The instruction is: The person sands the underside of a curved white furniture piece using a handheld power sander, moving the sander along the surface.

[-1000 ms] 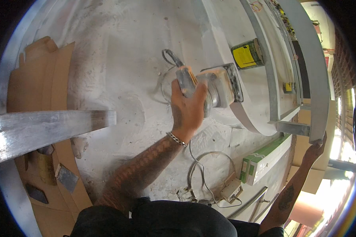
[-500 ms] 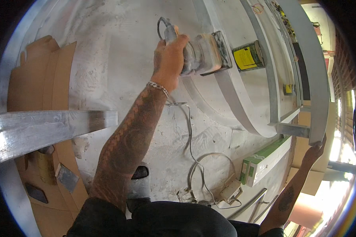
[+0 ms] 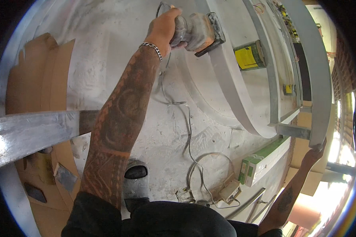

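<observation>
My left hand is closed around a dusty electric sander, whose black square pad presses against the side of a curved pale grey rail. A power cord runs down from the sander to the floor. Off to the right, my right hand grips the near end of the frame's tall outer rail; its fingers are partly hidden behind it. Both rails appear to belong to the same grey frame.
A can with a yellow label rests between the rails. A green and white long box and a power outlet box lie on the dusty floor. At left, a metal beam crosses above cardboard. My shoe is below.
My left hand and the sander have moved up and slightly left along the curved rail, the arm stretching farther away. My right hand stays on the outer rail.
</observation>
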The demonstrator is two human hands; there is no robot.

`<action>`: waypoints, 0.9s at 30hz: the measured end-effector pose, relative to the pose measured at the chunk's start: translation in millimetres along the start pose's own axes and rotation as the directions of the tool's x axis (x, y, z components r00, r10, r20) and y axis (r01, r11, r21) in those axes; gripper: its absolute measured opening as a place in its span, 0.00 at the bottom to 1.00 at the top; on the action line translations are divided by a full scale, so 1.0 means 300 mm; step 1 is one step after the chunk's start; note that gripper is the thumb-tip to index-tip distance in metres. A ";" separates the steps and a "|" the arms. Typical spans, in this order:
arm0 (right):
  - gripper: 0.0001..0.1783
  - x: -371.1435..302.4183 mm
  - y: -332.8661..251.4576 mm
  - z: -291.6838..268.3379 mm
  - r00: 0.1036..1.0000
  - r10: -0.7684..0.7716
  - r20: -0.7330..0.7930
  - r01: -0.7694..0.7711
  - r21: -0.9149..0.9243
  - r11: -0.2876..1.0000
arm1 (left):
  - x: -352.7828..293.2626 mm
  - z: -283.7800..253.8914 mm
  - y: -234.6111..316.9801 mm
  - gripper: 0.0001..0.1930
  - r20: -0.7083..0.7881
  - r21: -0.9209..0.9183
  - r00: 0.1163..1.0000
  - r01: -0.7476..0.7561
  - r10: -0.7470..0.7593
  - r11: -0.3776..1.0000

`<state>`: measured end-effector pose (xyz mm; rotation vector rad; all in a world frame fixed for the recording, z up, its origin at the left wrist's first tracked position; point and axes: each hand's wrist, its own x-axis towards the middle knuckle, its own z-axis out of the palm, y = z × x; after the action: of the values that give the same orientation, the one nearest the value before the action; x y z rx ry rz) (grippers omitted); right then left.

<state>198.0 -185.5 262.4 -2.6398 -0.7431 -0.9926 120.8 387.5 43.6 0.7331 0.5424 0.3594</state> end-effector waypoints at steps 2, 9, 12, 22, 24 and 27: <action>0.32 0.001 -0.001 0.003 0.999 0.037 0.001 -0.037 0.046 0.998 | -0.007 0.000 -0.022 0.24 -0.027 -0.001 1.000 0.002 -0.002 1.000; 0.31 0.004 -0.057 0.010 0.989 0.149 0.002 -0.149 0.084 0.985 | -0.067 -0.016 -0.115 0.24 -0.070 -0.065 0.997 0.010 -0.015 0.998; 0.31 0.004 -0.040 0.005 0.988 0.154 0.007 -0.154 0.078 0.985 | -0.123 -0.011 -0.163 0.27 -0.118 -0.028 0.992 -0.041 0.037 0.999; 0.36 0.010 -0.064 0.005 0.997 0.071 0.007 -0.071 0.039 0.997 | -0.318 0.044 -0.296 0.28 -0.175 0.040 0.974 -0.140 0.145 0.989; 0.37 0.010 -0.059 -0.003 0.999 0.004 0.039 -0.005 0.033 0.999 | -0.350 0.053 -0.326 0.27 -0.172 0.046 0.962 -0.205 0.209 0.978; 0.39 0.010 -0.055 0.010 1.000 0.012 0.001 -0.012 0.044 0.999 | -0.402 0.069 -0.354 0.26 -0.170 0.028 0.957 -0.233 0.235 0.972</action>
<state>192.7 -169.2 262.7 -2.6040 -0.7405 -0.9612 48.6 244.1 21.8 0.7804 0.6218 0.6463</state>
